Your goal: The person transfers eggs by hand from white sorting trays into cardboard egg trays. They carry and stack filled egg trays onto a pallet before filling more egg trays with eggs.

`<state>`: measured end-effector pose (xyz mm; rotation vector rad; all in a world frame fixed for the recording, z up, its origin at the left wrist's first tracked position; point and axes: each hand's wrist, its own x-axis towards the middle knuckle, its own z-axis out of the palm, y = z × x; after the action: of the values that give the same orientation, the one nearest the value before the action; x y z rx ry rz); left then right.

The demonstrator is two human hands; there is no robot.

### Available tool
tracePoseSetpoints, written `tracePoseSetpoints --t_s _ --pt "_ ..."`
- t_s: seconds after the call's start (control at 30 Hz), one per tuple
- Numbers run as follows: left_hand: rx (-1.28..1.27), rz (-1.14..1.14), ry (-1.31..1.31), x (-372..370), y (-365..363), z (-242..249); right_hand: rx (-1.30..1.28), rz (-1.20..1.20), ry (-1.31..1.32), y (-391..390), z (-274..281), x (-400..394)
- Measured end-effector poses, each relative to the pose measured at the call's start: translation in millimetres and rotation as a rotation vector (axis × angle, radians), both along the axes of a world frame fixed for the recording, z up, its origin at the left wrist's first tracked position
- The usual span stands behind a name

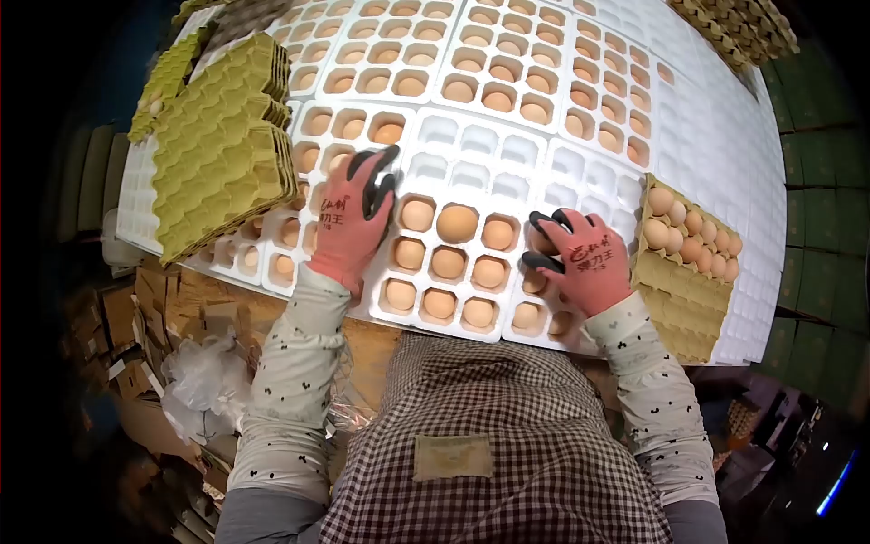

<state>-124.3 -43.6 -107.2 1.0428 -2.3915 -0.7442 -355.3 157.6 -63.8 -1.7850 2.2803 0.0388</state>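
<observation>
My left hand (349, 218), in a pink glove with dark fingertips, is over a white foam egg tray (412, 122) on the left. Its thumb and index finger are apart, with no egg visible between them. My right hand (587, 257), gloved alike, curls over another foam tray (555, 195). A brown egg (541, 241) shows between its thumb and fingers in a pocket. Between my hands, a foam tray holds rows of brown eggs (449, 263) in its near half. One egg (457, 222) looks larger than those around it. The far pockets of that tray hold none.
More foam trays filled with eggs (498, 68) stretch across the back. Stacked yellow-green pulp trays (222, 154) stand at left. A pulp tray (680, 304) at right has several eggs (691, 238) in its far part. Cardboard and a plastic bag (207, 381) lie below the table edge.
</observation>
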Motion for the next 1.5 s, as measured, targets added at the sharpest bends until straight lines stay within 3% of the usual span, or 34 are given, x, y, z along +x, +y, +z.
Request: tracePoseSetpoints --t_s 0.03,0.07,0.17,0.23,0.33,0.43,0.53,0.57,0.63,0.7,0.77,0.83,0.9,1.0,1.07,1.1,1.17,1.23,1.3,1.33,1.37,1.43,1.5 --pt "-0.254 0.026 -0.046 6 -5 -26 -0.06 0.06 0.021 8 -5 -9" --pt "-0.147 0.007 -0.131 12 -9 -43 -0.09 0.106 0.031 13 -13 -18" --pt "-0.344 -0.092 -0.128 -1 16 -17 -0.136 0.163 0.045 26 -32 -27" --pt "-0.233 -0.372 -0.198 -17 40 -8 -0.155 0.138 -0.079 33 -26 -29" --pt "-0.156 -0.536 -0.339 -44 73 -21 -0.336 -0.068 -0.144 61 -7 -43" --pt "-0.113 -0.475 -0.383 -47 77 -21 -0.53 -0.245 -0.093 117 22 -83" --pt "-0.18 -0.594 -0.324 -85 101 19 -0.701 -0.578 -0.074 175 46 -129" --pt "-0.139 -0.678 -0.358 -102 116 31 -0.779 -0.651 -0.32 185 54 -145" --pt "-0.043 -0.549 -0.38 -115 146 -7 -0.926 -0.824 -0.62 208 58 -167" --pt "-0.134 -0.456 -0.541 -121 159 -13 -0.733 -0.722 -0.4 227 56 -186" --pt "-0.206 -0.441 -0.521 -130 163 -3 -0.47 -0.545 -0.186 231 46 -194" --pt "-0.217 -0.477 -0.23 -169 177 31 -0.282 -0.293 -0.007 205 41 -193" --pt "-0.209 -0.573 -0.158 -220 192 56 -0.303 -0.2 0.173 182 16 -186" --pt "-0.286 -0.574 -0.249 -267 196 48 -0.19 -0.157 0.125 165 2 -198" --pt "-0.292 -0.57 -0.249 -274 184 40 -0.388 -0.347 -0.286 190 6 -216" --pt "-0.109 -0.587 -0.152 -272 175 43 -0.48 -0.441 -0.495 207 11 -227" --pt "0.115 -0.593 0.013 -266 175 56 -0.933 -0.627 -1.317 239 25 -242" --pt "0.268 -0.614 0.159 -264 187 77 -0.795 -0.821 -1.386 276 28 -272" --pt "0.302 -0.612 0.25 -266 201 84 -0.472 -0.938 -1.015 281 34 -288" --pt "0.351 -0.63 0.176 -265 203 84 -0.491 -0.508 -0.415 276 30 -289" --pt "0.402 -0.65 0.106 -265 204 81 -0.258 -0.523 -0.236 273 29 -288" --pt "0.154 -0.8 -0.136 -266 202 72 -0.121 -0.505 -0.148 262 22 -283" --pt "0.052 -0.668 -0.129 -277 205 72 -0.175 -0.466 -0.042 258 18 -285"
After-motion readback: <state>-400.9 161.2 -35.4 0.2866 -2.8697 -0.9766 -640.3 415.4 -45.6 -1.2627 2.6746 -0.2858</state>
